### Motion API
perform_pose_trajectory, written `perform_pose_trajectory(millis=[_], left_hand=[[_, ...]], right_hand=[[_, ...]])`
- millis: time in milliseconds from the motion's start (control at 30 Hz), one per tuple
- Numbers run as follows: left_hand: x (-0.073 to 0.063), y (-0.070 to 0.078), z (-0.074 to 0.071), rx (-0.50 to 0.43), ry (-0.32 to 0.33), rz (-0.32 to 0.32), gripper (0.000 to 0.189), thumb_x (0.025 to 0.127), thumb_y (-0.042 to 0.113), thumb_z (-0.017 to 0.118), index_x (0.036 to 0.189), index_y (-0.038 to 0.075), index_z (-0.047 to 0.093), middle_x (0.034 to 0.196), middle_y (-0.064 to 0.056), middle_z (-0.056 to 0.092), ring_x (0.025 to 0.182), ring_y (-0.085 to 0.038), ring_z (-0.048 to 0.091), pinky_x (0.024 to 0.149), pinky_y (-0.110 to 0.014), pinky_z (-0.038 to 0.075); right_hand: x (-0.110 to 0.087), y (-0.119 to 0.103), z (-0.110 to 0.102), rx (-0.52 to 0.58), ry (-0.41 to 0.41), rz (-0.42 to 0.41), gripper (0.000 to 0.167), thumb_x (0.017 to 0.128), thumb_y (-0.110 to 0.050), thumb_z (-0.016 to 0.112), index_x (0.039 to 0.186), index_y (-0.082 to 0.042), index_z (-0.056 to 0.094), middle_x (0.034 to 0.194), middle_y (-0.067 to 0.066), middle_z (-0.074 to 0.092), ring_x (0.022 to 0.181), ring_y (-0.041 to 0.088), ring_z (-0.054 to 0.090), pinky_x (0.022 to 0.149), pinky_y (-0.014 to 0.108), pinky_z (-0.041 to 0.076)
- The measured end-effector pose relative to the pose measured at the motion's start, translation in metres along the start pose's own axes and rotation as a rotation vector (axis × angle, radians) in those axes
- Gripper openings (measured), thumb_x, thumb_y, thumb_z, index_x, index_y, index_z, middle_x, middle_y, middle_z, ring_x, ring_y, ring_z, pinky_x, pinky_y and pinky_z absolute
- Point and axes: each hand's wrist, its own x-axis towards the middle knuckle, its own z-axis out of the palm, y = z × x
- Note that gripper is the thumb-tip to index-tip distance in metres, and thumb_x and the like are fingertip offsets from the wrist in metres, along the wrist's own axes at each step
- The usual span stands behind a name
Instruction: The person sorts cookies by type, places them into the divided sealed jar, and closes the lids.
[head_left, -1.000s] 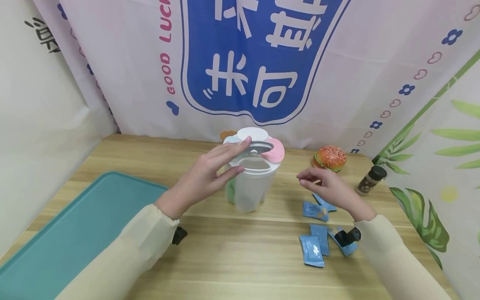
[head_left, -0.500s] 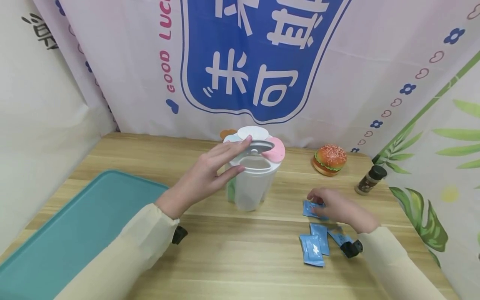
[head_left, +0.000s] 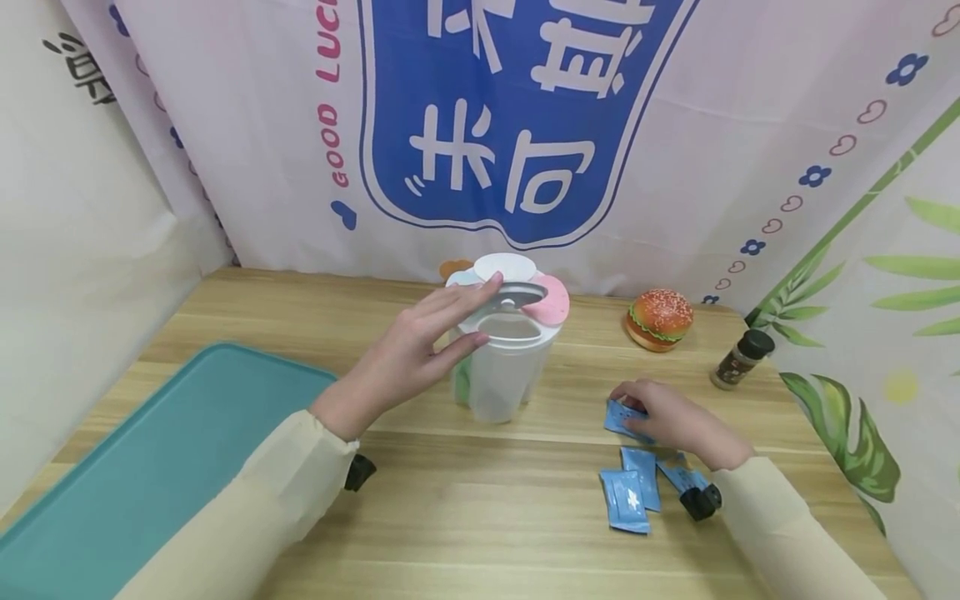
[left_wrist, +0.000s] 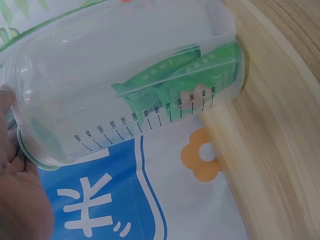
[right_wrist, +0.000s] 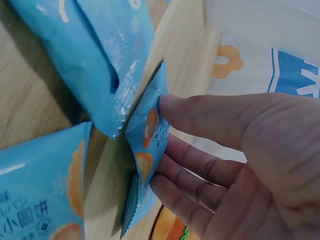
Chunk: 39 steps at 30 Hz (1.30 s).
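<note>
Fingers point(right_wrist: 196, 187) of the right hand point(head_left: 671, 419) have lowered, pinching a blue packet point(right_wrist: 148, 131).

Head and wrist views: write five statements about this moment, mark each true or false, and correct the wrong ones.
1. The right hand holds a blue packet. True.
2. Green packets show through the wall of the clear container. True.
3. In the head view, the teal tray lies to the right of the container. False: it lies to the left.
4. In the head view, the black-capped bottle is farther right than the burger. True.
5. The left hand rests on the burger. False: its fingers are at the container's raised grey flap.
</note>
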Motion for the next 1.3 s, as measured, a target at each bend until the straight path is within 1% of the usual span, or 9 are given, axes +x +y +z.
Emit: perform_pose_trajectory(millis=[133, 233, 333, 500, 767, 867, 1033, 1200, 1300], left_hand=[[0.000, -0.001, 0.000, 0.000, 0.002, 0.004, 0.069, 0.100, 0.014, 0.072, 0.162, 0.017, 0.041, 0.155, -0.005, 0.059, 0.146, -0.024, 0.054, 0.122, -0.046, 0.046], [-0.001, -0.001, 0.000, 0.001, -0.002, -0.004, 0.070, 0.100, 0.014, 0.072, 0.162, 0.018, 0.041, 0.156, -0.005, 0.058, 0.146, -0.024, 0.054, 0.122, -0.046, 0.046], [-0.001, 0.000, -0.001, -0.001, -0.007, -0.014, 0.071, 0.099, 0.014, 0.072, 0.163, 0.020, 0.040, 0.157, -0.005, 0.057, 0.147, -0.025, 0.053, 0.122, -0.046, 0.047], [-0.001, 0.001, -0.001, 0.001, -0.012, -0.024, 0.072, 0.099, 0.015, 0.072, 0.163, 0.021, 0.040, 0.158, -0.005, 0.056, 0.147, -0.025, 0.053, 0.122, -0.047, 0.047], [-0.001, 0.001, 0.000, -0.003, -0.003, -0.016, 0.070, 0.099, 0.014, 0.072, 0.162, 0.017, 0.041, 0.157, -0.005, 0.057, 0.147, -0.025, 0.053, 0.123, -0.047, 0.046], [-0.001, 0.000, 0.000, -0.005, 0.000, -0.012, 0.069, 0.099, 0.013, 0.072, 0.161, 0.016, 0.042, 0.157, -0.005, 0.057, 0.147, -0.026, 0.053, 0.123, -0.047, 0.045], [-0.001, -0.001, 0.000, -0.010, 0.003, -0.003, 0.070, 0.099, 0.013, 0.072, 0.161, 0.016, 0.042, 0.157, -0.006, 0.057, 0.147, -0.025, 0.053, 0.123, -0.047, 0.046], [-0.001, 0.000, 0.000, -0.010, 0.001, -0.010, 0.070, 0.099, 0.013, 0.072, 0.162, 0.017, 0.041, 0.157, -0.006, 0.057, 0.147, -0.026, 0.053, 0.122, -0.047, 0.046], [-0.001, 0.000, -0.001, -0.014, 0.000, -0.013, 0.070, 0.099, 0.013, 0.072, 0.162, 0.017, 0.041, 0.157, -0.006, 0.057, 0.147, -0.025, 0.054, 0.122, -0.047, 0.046]], right_hand=[[-0.001, -0.001, -0.002, 0.004, -0.004, -0.007, 0.038, 0.092, -0.005, 0.076, 0.128, 0.000, 0.067, 0.103, 0.010, 0.068, 0.094, 0.021, 0.063, 0.081, 0.042, 0.059], [-0.001, 0.000, -0.004, 0.031, -0.006, -0.026, 0.037, 0.092, -0.005, 0.076, 0.127, 0.000, 0.067, 0.094, 0.005, 0.064, 0.084, 0.014, 0.057, 0.071, 0.029, 0.053], [-0.001, 0.002, -0.006, 0.072, 0.004, -0.061, 0.031, 0.092, -0.006, 0.077, 0.120, 0.002, 0.066, 0.085, 0.001, 0.058, 0.075, 0.009, 0.050, 0.063, 0.022, 0.046], [-0.003, 0.009, -0.007, 0.158, 0.009, -0.090, 0.026, 0.092, -0.008, 0.078, 0.111, -0.001, 0.063, 0.079, -0.001, 0.056, 0.069, 0.006, 0.049, 0.059, 0.021, 0.046], [-0.005, 0.019, -0.008, 0.259, 0.030, -0.082, 0.026, 0.094, -0.011, 0.077, 0.112, -0.003, 0.060, 0.082, 0.001, 0.059, 0.067, 0.005, 0.050, 0.058, 0.021, 0.047], [-0.004, 0.021, -0.009, 0.311, 0.088, -0.089, 0.026, 0.095, -0.010, 0.076, 0.113, -0.001, 0.060, 0.084, 0.004, 0.062, 0.069, 0.005, 0.054, 0.059, 0.021, 0.050], [0.000, 0.020, -0.011, 0.414, 0.217, -0.080, 0.026, 0.097, -0.006, 0.073, 0.115, 0.004, 0.058, 0.093, 0.011, 0.063, 0.078, 0.005, 0.060, 0.067, 0.021, 0.057], [0.002, 0.005, -0.021, 0.472, 0.355, -0.060, 0.027, 0.098, -0.009, 0.074, 0.115, 0.003, 0.058, 0.101, 0.012, 0.065, 0.085, 0.004, 0.064, 0.072, 0.019, 0.060], [0.002, -0.010, -0.028, 0.499, 0.434, -0.078, 0.028, 0.098, -0.011, 0.074, 0.116, 0.003, 0.058, 0.104, 0.007, 0.066, 0.090, 0.002, 0.066, 0.077, 0.017, 0.061]])
